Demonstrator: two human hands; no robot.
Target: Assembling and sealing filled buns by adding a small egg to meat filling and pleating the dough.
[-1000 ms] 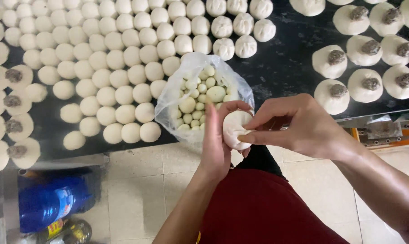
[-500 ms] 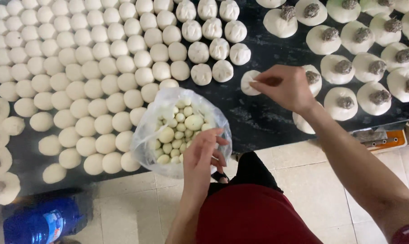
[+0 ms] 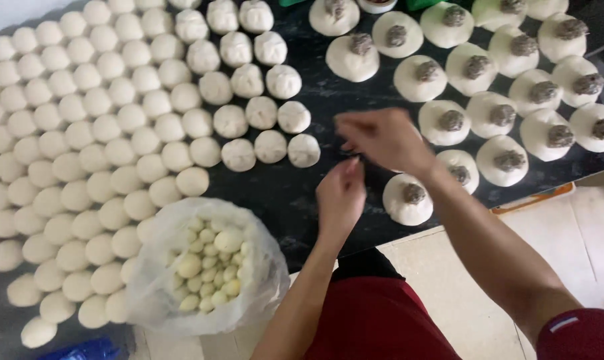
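Dough covers most of a dark counter [image 3: 302, 193]. Plain dough balls [image 3: 95, 153] fill its left side in close rows, and a smaller run of sealed, pinched buns [image 3: 262, 107] lies beside them toward the middle. Flattened dough rounds topped with dark filling [image 3: 489, 100] spread over the right side. At the near edge a clear plastic bag [image 3: 202, 267] stands open, holding small pale yellow balls [image 3: 212, 267]. Both hands hover over the bare dark strip between the sealed buns and the filled rounds. The left hand [image 3: 340, 197] points its fingers up toward the right hand [image 3: 382, 137], whose fingers curl loosely downward; the two hands are close, their fingertips nearly meeting. Motion blur hides whether either hand pinches anything. One filled round [image 3: 409, 199] lies just right of the left hand, at the counter's near edge, and another [image 3: 459, 170] sits partly behind the right wrist.
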